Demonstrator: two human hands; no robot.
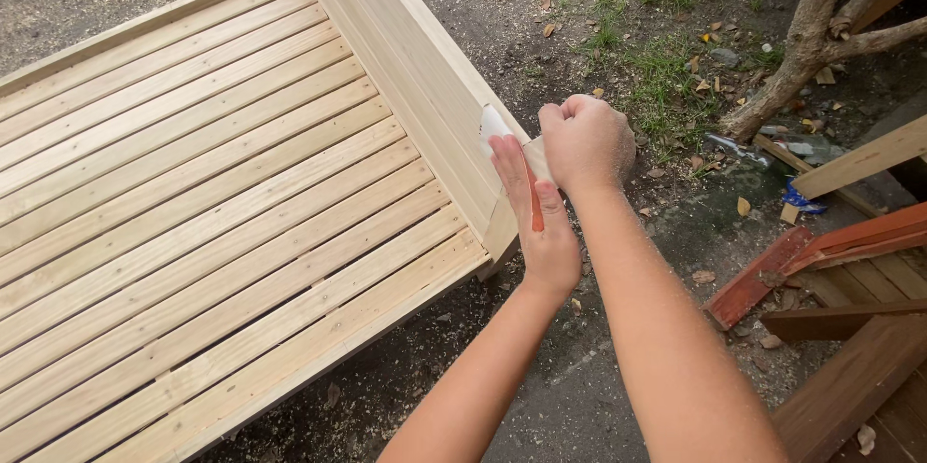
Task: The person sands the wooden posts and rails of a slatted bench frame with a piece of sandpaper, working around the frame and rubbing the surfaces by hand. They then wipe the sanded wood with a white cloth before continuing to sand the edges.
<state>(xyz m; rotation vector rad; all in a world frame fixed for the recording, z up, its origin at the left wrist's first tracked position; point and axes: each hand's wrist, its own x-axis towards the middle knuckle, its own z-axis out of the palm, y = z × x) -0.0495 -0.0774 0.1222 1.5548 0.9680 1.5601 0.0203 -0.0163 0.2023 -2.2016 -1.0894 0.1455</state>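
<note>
Two bare forearms reach up from the bottom edge. Left hand (537,222) lies flat and open against the end of the frame's (241,193) raised side board (415,67), pressing a white sheet (494,125) there, an orange pencil (534,197) under its fingers. Right hand (584,142) is clenched in a fist just above, touching the board's corner; what it grips is hidden. Red planks (821,251) lie on the ground at right, near a tree trunk (801,48).

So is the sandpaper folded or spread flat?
Folded: the sandpaper wraps over the frame's corner edge, under the left hand.
</note>
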